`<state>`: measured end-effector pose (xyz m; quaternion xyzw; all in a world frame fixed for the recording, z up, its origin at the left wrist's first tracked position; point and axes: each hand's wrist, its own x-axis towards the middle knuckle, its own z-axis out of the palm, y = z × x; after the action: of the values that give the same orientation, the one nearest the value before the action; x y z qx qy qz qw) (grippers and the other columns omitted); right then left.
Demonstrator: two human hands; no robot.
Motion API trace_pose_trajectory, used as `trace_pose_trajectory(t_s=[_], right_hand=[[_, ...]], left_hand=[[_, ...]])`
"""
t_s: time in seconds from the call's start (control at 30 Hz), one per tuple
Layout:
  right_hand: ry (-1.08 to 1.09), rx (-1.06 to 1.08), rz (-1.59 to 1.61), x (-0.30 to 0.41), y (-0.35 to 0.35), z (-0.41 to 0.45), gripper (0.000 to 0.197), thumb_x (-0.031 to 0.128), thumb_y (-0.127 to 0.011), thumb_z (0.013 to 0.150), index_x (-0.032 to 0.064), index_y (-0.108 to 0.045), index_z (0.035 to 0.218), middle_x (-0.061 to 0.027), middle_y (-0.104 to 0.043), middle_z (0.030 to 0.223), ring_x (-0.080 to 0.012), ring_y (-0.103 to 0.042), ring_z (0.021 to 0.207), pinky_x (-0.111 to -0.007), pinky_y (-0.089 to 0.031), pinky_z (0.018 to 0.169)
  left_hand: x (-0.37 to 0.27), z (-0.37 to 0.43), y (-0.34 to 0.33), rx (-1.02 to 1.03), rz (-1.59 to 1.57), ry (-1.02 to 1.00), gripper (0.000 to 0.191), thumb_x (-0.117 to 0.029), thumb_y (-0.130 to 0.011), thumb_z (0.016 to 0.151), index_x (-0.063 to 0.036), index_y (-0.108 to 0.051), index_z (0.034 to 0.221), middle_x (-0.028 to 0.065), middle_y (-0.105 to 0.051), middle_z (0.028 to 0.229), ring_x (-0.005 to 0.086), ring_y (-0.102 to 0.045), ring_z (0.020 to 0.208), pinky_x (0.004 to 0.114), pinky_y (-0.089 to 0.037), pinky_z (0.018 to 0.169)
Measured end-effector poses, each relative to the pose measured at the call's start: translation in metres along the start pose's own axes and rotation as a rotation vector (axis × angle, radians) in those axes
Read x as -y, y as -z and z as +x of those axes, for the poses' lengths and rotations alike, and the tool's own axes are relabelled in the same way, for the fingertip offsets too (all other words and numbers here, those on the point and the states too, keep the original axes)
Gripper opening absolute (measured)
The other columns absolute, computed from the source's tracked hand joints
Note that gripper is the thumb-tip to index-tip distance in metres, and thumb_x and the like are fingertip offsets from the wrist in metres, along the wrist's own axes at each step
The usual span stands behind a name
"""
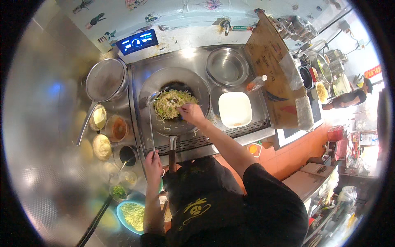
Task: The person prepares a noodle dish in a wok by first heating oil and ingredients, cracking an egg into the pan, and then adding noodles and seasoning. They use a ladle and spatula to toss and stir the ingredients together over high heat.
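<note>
A steel wok (188,129) sits on the stove with a heap of noodles and green vegetable pieces (169,108) in it. My left hand (152,165) grips the long handle of a ladle (151,123), whose bowl rests inside the wok near the noodles' left edge. Over the right side of the heap is my right hand (192,113), its fingers drawn together at the noodles. Whether anything is pinched between those fingertips is hidden. The wok's handle (172,156) points towards me, between my forearms.
Right of the wok are a white square plate (235,109), steel basins (227,66) and a bottle (256,83). A cardboard sheet (268,71) stands beyond. At left are a strainer (105,79), seasoning containers (118,128) and a noodle bowl (118,211). Another person (351,95) stands far right.
</note>
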<state>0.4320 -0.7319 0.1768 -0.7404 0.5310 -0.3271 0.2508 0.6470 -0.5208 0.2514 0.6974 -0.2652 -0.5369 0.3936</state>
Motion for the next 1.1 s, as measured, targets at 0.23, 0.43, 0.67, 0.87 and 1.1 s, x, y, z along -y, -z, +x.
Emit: trace_pose_trajectory(t_s=[0.23,0.43,0.67,0.87,1.1], right_hand=[[-0.429,-0.051,0.386,-0.055,0.090,-0.009,0.024,0.026,-0.065,0.088,0.0040,-0.073,0.095,-0.0108,-0.065,0.063,-0.0160,-0.060,0.055,-0.033,-0.047,0.055],[-0.738,-0.251,1.009,-0.079,-0.025,0.006,0.023,0.014,-0.064,0.091,-0.0056,-0.069,0.101,-0.0110,-0.071,0.089,-0.0154,-0.067,0.079,-0.027,-0.055,0.072],[-0.064,-0.093,0.520,-0.023,-0.006,0.017,0.016,0.012,-0.065,0.089,0.0001,-0.069,0.099,-0.0168,-0.071,0.087,-0.0211,-0.070,0.077,-0.031,-0.054,0.066],[-0.515,-0.059,0.621,-0.045,0.001,0.002,0.018,0.013,-0.064,0.090,-0.0031,-0.069,0.095,-0.0138,-0.071,0.082,-0.0202,-0.069,0.073,-0.032,-0.055,0.065],[-0.630,-0.311,1.065,-0.036,-0.033,0.006,0.026,0.015,-0.062,0.092,-0.0090,-0.066,0.100,-0.0133,-0.070,0.083,-0.0174,-0.068,0.077,-0.031,-0.055,0.066]], left_hand=[[0.011,0.022,0.016,-0.091,0.552,-0.422,0.047,-0.007,-0.049,0.094,-0.0077,-0.045,0.141,0.0148,-0.056,0.069,0.0263,-0.051,0.055,0.038,-0.043,0.053],[0.012,0.030,-0.002,-0.123,0.693,-0.610,0.047,-0.006,-0.047,0.093,-0.0049,-0.045,0.140,0.0276,-0.062,0.089,0.0378,-0.055,0.064,0.042,-0.044,0.061],[0.010,0.024,0.016,-0.021,0.289,-0.155,0.046,-0.004,-0.048,0.093,-0.0039,-0.047,0.139,0.0088,-0.046,0.067,0.0133,-0.042,0.060,0.033,-0.038,0.055],[-0.019,-0.001,0.018,-0.080,0.474,-0.251,0.046,-0.003,-0.049,0.092,-0.0039,-0.049,0.138,0.0041,-0.048,0.067,0.0111,-0.044,0.058,0.028,-0.038,0.054],[-0.020,0.008,0.002,0.047,0.102,-0.028,0.044,-0.003,-0.045,0.096,-0.0017,-0.045,0.140,0.0012,-0.050,0.065,0.0067,-0.043,0.046,0.023,-0.036,0.040]])
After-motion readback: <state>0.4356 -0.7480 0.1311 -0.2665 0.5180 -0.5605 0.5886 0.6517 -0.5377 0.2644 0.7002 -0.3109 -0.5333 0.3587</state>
